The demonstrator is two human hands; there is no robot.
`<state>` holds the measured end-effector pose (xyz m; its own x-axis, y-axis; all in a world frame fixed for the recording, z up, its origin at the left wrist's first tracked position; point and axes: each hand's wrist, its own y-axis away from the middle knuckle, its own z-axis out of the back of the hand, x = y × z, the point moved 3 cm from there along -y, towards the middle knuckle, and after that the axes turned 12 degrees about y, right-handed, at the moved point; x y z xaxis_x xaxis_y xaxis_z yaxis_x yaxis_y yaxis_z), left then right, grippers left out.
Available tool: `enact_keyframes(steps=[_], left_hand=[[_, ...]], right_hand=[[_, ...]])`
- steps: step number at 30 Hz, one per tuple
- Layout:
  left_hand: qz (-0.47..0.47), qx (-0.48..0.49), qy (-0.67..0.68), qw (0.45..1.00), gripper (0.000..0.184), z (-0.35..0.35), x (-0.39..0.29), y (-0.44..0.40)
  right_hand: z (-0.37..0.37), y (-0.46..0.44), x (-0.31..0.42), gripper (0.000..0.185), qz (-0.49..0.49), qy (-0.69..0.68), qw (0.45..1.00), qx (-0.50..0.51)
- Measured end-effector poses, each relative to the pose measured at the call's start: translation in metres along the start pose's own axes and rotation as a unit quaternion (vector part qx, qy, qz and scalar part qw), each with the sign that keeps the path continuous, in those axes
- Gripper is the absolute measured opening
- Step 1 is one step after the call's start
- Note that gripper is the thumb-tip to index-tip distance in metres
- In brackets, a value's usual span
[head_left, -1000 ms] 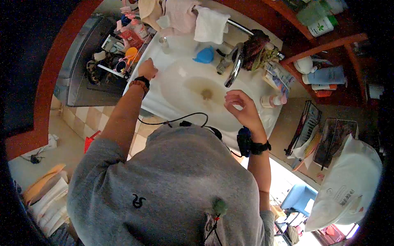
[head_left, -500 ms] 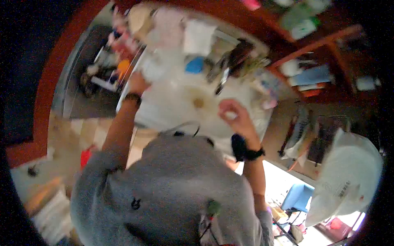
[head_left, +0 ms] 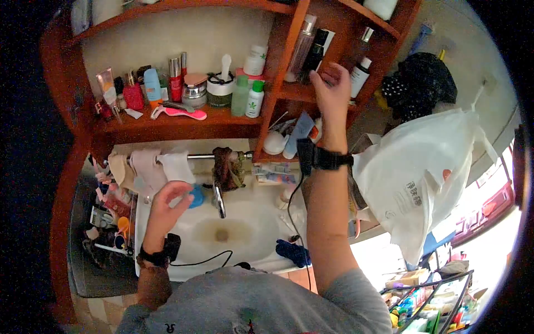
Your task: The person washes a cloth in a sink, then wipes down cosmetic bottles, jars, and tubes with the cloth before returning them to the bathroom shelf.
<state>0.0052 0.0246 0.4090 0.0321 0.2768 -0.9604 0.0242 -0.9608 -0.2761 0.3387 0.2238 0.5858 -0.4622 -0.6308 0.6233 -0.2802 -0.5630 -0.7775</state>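
My right hand (head_left: 334, 92) is raised in front of the wooden shelf (head_left: 303, 93), between a dark bottle (head_left: 315, 53) and a white bottle with a black cap (head_left: 360, 77). Its fingers are bent with the thumb apart, and nothing shows in them. Over the left side of the white sink (head_left: 250, 222), my left hand (head_left: 167, 209) has curved fingers spread from the thumb and holds nothing. A blue object (head_left: 196, 196) sits just beyond its fingertips. The chrome faucet (head_left: 219, 201) is farther right, over brownish water or stain in the basin.
Cosmetics line the left shelf, including a green-capped bottle (head_left: 255, 100) and a pink razor-like item (head_left: 181, 113). Towels (head_left: 147, 170) hang on a rail below. A white plastic bag (head_left: 411, 172) hangs at the right. A dark blue cloth (head_left: 293, 253) lies on the sink's front edge.
The view has tilted up to the shelves. My right hand has risen from over the sink to the shelf. My left hand has left the sink's left edge, its fingers now apart.
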Motion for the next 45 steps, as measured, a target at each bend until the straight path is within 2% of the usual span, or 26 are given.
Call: enact_keyframes(steps=[5,8,11,15,20,23,26,28,29,31,32,34,36,37,40,43,45], left_hand=[[0.028,0.046,0.018,0.998,0.021,-0.033,-0.003,0.001],[0.041,0.046,0.037,0.997,0.02,-0.038,0.006,0.01],[0.059,0.047,0.042,0.996,0.019,-0.039,0.008,0.014],[0.053,0.048,0.021,0.997,0.02,-0.034,0.016,0.015],[0.038,0.057,0.045,0.997,0.023,-0.039,0.012,0.014],[0.031,0.057,0.059,0.996,0.027,-0.046,0.01,0.013],[0.038,0.046,0.064,0.996,0.034,-0.055,0.005,0.012],[0.024,0.038,0.07,0.997,0.038,-0.06,-0.002,0.011],[0.011,0.032,0.079,0.996,0.04,-0.063,-0.007,0.011],[-0.016,0.026,0.089,0.996,0.045,-0.07,-0.015,0.013],[-0.032,0.026,0.091,0.995,0.047,-0.072,-0.019,0.013],[-0.043,0.037,0.069,0.996,0.053,-0.076,-0.022,0.014],[-0.031,0.054,0.023,0.998,0.06,-0.075,-0.015,0.015],[-0.023,0.046,-0.001,0.999,0.058,-0.073,-0.01,0.017],[-0.003,0.042,-0.096,0.994,0.048,-0.061,0.01,0.034],[0.026,0.011,-0.095,0.995,0.037,-0.04,0.023,0.06],[0.034,-0.054,-0.068,0.996,0.038,-0.017,0.047,0.092]], right_hand=[[-0.016,-0.029,-0.007,0.056,0.0,0.163,0.986,0.018],[-0.016,-0.032,-0.006,0.054,-0.005,0.192,0.981,0.019],[-0.021,-0.036,-0.019,0.054,0.037,0.207,0.978,0.001],[-0.014,-0.039,-0.03,0.055,0.031,0.18,0.983,-0.011],[0.016,-0.009,0.007,0.05,0.049,0.103,0.989,-0.094],[0.033,0.019,0.021,0.051,0.022,-0.04,0.994,-0.098],[0.044,0.067,0.031,0.055,-0.006,-0.08,0.997,-0.014],[0.048,0.111,0.039,0.056,-0.035,-0.051,0.995,0.073],[0.044,0.136,0.04,0.057,-0.085,-0.097,0.981,0.142],[0.033,0.185,0.037,0.054,-0.09,-0.114,0.957,0.253],[0.026,0.206,0.037,0.051,-0.043,-0.086,0.95,0.297],[0.012,0.246,0.036,0.053,-0.084,-0.133,0.908,0.388],[-0.003,0.278,0.024,0.053,-0.108,-0.159,0.885,0.424],[-0.009,0.295,0.023,0.054,-0.125,-0.177,0.867,0.448],[-0.017,0.329,0.026,0.056,-0.116,-0.146,0.861,0.473],[-0.028,0.358,0.032,0.051,-0.167,-0.154,0.829,0.511],[-0.031,0.374,0.031,0.049,-0.114,-0.101,0.807,0.57]])
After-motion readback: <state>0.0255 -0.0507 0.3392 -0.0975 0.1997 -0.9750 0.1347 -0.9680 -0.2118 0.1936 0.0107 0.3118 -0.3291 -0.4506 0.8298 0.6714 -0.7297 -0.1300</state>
